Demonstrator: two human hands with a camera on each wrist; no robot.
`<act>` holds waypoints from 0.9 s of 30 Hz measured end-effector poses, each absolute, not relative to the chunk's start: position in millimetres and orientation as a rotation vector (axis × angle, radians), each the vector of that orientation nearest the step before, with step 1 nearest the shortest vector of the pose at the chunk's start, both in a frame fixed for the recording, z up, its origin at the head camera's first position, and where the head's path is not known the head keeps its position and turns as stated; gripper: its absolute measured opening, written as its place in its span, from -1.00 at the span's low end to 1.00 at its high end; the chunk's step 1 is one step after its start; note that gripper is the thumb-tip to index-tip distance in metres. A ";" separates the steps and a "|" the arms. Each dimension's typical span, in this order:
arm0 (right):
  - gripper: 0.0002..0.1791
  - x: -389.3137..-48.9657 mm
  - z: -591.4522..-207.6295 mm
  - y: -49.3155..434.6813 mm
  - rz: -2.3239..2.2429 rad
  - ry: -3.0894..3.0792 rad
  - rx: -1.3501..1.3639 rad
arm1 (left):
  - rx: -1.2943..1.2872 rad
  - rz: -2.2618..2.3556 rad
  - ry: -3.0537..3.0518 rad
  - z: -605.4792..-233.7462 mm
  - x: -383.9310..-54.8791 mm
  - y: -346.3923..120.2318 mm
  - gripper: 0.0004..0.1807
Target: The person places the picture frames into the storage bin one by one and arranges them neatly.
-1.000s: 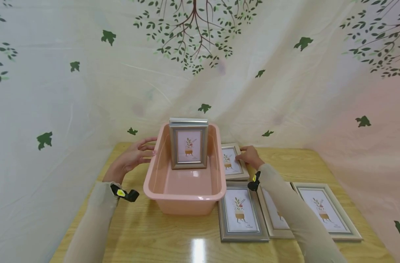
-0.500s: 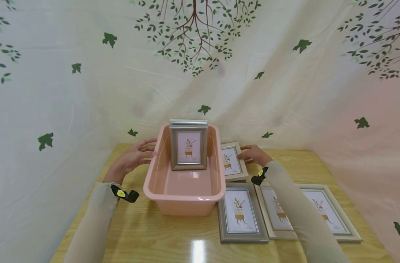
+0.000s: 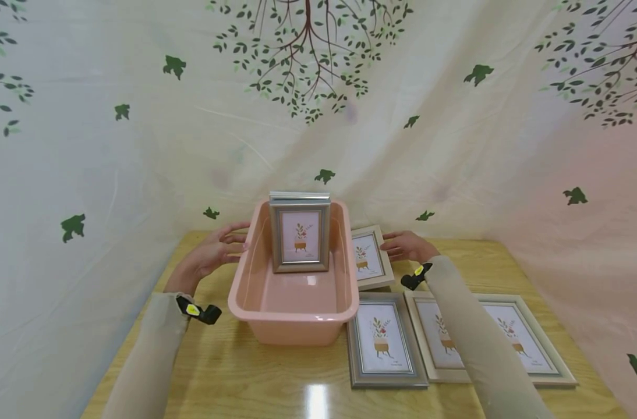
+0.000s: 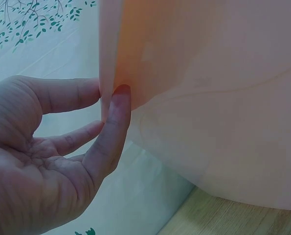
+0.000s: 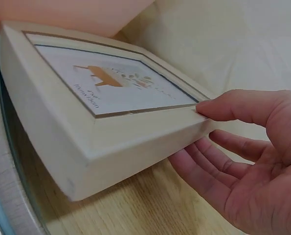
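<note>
A pink plastic basin (image 3: 305, 331) stands on the table, with silver picture frames (image 3: 300, 266) upright inside it, leaning at its far end. My left hand (image 3: 211, 253) pinches the basin's rim (image 4: 106, 54) at the left, fingers on both sides of it. Right of the basin, my right hand (image 3: 410, 247) holds the edge of a cream picture frame (image 3: 388, 265). In the right wrist view the thumb (image 5: 233, 105) lies on top of this frame and the other fingers are beneath; its near edge is raised off the table. The basin hides its left side.
Nearer the front lie a grey-silver picture frame (image 3: 389, 381), a cream frame (image 3: 423, 349) and a pale frame (image 3: 554, 372), side by side. My right forearm covers part of the last two. A leaf-printed curtain (image 3: 381, 163) hangs behind the wooden table (image 3: 234, 378).
My right hand has slid slightly right to the cream frame's outer edge, and that edge has tilted up. The left hand stays on the basin.
</note>
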State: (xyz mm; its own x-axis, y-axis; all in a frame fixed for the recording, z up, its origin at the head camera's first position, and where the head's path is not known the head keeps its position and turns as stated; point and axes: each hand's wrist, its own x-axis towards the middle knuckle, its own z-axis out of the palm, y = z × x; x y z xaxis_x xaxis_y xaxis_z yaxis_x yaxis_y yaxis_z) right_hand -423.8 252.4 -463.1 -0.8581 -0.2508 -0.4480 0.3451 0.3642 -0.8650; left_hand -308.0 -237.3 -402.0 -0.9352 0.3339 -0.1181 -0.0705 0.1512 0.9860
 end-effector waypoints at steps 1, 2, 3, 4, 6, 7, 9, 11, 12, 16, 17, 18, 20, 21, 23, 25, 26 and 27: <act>-0.25 -423.0 -461.6 252.5 -1.535 2.092 0.089 | 0.254 1.847 2.126 -402.2 -308.0 -237.2 -0.21; -0.26 -421.9 -459.8 252.5 -1.543 2.074 0.089 | 0.253 1.848 2.126 -402.3 -307.9 -237.2 -0.21; -0.27 -420.9 -457.9 252.7 -1.547 2.062 0.092 | 0.252 1.849 2.126 -402.5 -307.8 -237.1 -0.21; -0.28 -419.5 -455.9 252.4 -1.551 2.050 0.096 | 0.251 1.850 2.126 -402.5 -307.7 -236.9 -0.21; -0.30 -416.9 -452.2 252.1 -1.560 2.032 0.100 | 0.250 1.851 2.127 -402.6 -307.7 -236.6 -0.21; -0.30 -415.9 -450.7 252.3 -1.562 2.027 0.100 | 0.249 1.853 2.126 -402.7 -307.8 -236.5 -0.21; -0.31 -414.8 -448.3 252.9 -1.574 2.003 0.096 | 0.248 1.852 2.127 -402.8 -308.0 -236.4 -0.21; -0.32 -414.9 -447.3 253.6 -1.601 1.968 0.103 | 0.247 1.851 2.128 -403.0 -308.4 -236.5 -0.21; -0.31 -415.2 -447.2 254.5 -1.612 1.950 0.098 | 0.246 1.849 2.129 -403.1 -308.5 -236.6 -0.21; -0.29 -416.2 -448.6 257.5 -1.650 1.883 0.065 | 0.245 1.843 2.134 -403.9 -308.1 -237.4 -0.21; -0.28 -416.3 -449.1 258.4 -1.656 1.874 0.053 | 0.245 1.842 2.134 -403.9 -308.0 -237.7 -0.21; -0.28 -416.9 -449.9 259.4 -1.667 1.863 0.048 | 0.247 1.842 2.135 -403.8 -307.9 -237.9 -0.21; -0.26 -417.8 -452.3 261.8 -1.695 1.854 0.043 | 0.249 1.844 2.131 -403.8 -308.2 -238.3 -0.21; -0.25 -418.2 -453.5 263.1 -1.704 1.857 0.036 | 0.250 1.844 2.129 -403.8 -308.6 -238.3 -0.21; -0.24 -419.1 -456.2 266.0 -1.713 1.867 0.022 | 0.254 1.849 2.123 -404.3 -309.5 -238.5 -0.21; -0.24 -419.3 -458.8 269.2 -1.710 1.893 -0.010 | 0.256 1.852 2.117 -405.1 -310.5 -238.7 -0.21; -0.24 -419.1 -459.9 270.6 -1.701 1.912 -0.030 | 0.256 1.855 2.113 -405.5 -310.9 -238.7 -0.21; -0.25 -419.0 -461.1 271.9 -1.695 1.925 -0.047 | 0.256 1.855 2.113 -405.9 -310.9 -238.7 -0.21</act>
